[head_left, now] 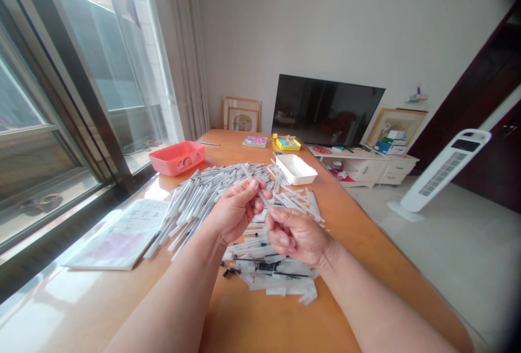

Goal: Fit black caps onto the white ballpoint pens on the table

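Note:
My left hand [236, 209] and my right hand [299, 233] are both closed on one thin grey pen barrel [249, 175], held slanted above the wooden table [358, 244]. The left fingers pinch its middle, the right fingers grip its lower end. A large pile of similar grey pen barrels [203, 193] spreads out behind and left of my hands. Beneath my hands lies a heap of pen refills with black tips and white wrappers [271, 271].
A pink plastic basket [177, 158] and a white tray [296, 169] stand beyond the pile. A booklet [122, 233] lies at the left near the window. Further back are small boxes [287, 143], a television [325, 109], and a white tower fan [443, 171] on the floor.

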The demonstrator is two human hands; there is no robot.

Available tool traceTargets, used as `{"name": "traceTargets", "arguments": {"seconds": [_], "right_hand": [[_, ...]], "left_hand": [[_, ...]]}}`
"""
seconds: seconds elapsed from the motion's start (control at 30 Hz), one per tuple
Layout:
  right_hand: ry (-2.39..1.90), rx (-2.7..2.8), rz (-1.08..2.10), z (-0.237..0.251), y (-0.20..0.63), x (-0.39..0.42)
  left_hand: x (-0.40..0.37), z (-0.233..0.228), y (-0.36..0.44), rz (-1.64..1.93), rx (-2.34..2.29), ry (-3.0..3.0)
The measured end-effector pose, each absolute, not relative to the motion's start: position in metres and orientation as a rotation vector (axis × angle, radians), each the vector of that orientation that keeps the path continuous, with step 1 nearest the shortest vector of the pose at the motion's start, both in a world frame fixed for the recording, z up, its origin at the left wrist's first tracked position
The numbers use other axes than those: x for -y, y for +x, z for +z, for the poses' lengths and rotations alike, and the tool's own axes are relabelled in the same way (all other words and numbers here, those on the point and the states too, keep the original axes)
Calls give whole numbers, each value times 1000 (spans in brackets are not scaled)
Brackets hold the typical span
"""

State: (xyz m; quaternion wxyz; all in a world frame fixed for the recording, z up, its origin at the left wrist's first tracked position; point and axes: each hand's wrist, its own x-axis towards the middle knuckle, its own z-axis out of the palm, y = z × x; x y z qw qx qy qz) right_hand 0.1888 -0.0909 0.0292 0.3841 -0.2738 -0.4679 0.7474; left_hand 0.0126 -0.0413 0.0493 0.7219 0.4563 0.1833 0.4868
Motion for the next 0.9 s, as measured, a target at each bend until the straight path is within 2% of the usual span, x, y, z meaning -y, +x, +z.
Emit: {"name": "traceTargets", "arguments": {"seconds": [0.17, 0.4, 0.47, 0.53, 0.73, 0.9], "right_hand": [[-937, 1415, 1559, 28, 188, 88], [-1307, 1873, 409, 23, 179, 89], [-1364, 1891, 240, 19, 175, 89], [-1346, 1877, 324, 16, 174, 88], [-1019, 1571, 1296, 16, 181, 87], [-807, 1306, 1757, 25, 186, 92]], "left_hand": [[38, 44, 18, 1175, -528, 1051], [39, 35, 28, 1403, -804, 1171], [39, 32, 28, 1448, -870, 1238], [38, 32, 26, 1437, -899, 1304], [41, 43, 19, 1243, -667, 1244], [42, 47, 14, 1147, -484, 1099]]}}
